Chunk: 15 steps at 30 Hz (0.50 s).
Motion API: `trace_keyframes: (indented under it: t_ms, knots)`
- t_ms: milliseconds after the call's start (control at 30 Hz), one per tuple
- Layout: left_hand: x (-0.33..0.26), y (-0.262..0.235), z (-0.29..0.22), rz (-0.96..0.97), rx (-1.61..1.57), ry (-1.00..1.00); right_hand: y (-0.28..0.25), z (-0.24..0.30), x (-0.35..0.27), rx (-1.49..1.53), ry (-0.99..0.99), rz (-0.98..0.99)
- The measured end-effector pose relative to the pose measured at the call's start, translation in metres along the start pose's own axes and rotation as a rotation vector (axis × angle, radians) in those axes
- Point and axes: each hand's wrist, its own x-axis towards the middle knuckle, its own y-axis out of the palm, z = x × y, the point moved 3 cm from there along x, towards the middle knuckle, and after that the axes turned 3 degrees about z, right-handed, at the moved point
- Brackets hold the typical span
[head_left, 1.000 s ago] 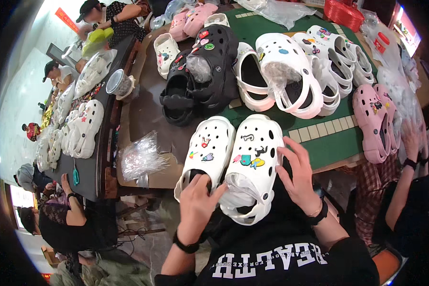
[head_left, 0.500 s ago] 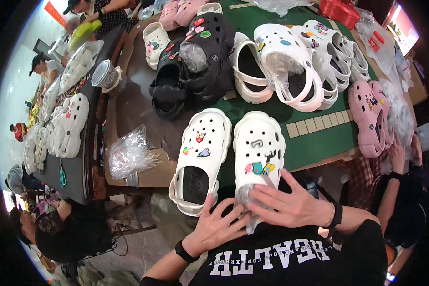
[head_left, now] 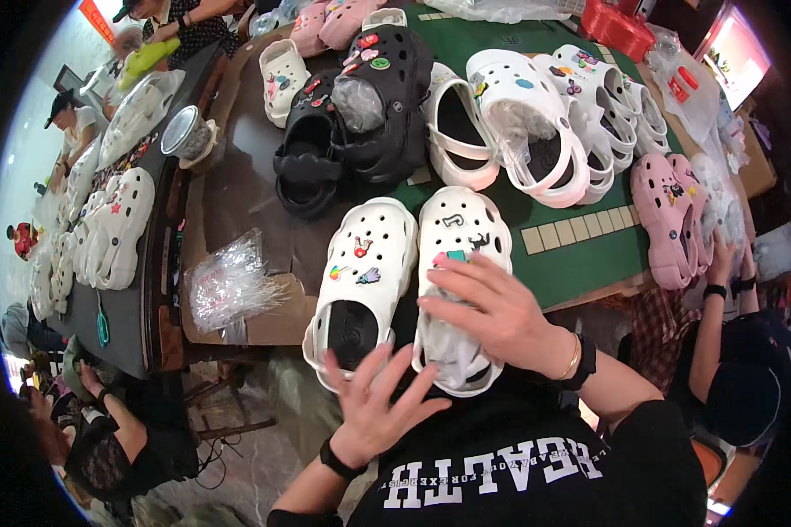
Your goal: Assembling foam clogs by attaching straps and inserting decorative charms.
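Two white clogs with charms lie side by side at the table's near edge. My left hand (head_left: 380,406), open with spread fingers, is at the heel of the left clog (head_left: 380,237); its dark insole shows. Across the upper of the right clog (head_left: 462,209) reaches my right hand (head_left: 505,318), fingers stretched out, hiding part of its charms. Beneath that hand, clear plastic stuffing (head_left: 453,347) fills the foot opening, and the heel strap curves round it.
Behind them stand black clogs (head_left: 380,114) and several white clogs (head_left: 523,97). Pink clogs (head_left: 668,211) are at the right, near another person's hands (head_left: 721,263). A bag of clear fasteners (head_left: 233,285) lies left; a tub (head_left: 187,133) stands beyond it.
The plastic stuffing, which hung out over the heel, now sits inside the right clog. My left hand has come off it and spread. My right hand has moved forward onto the upper.
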Motion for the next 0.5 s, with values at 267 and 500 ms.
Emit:
trace_keyframes:
  t_ms: [267,500]
  knots:
    - [-0.037,0.009,0.047,-0.234,-0.456,-0.545,0.013,-0.012,-0.019,0.378,0.18,-0.268]
    - [-0.002,0.014,0.028,-0.315,-0.308,-0.574,0.016,-0.017,0.024,0.503,0.035,-0.348]
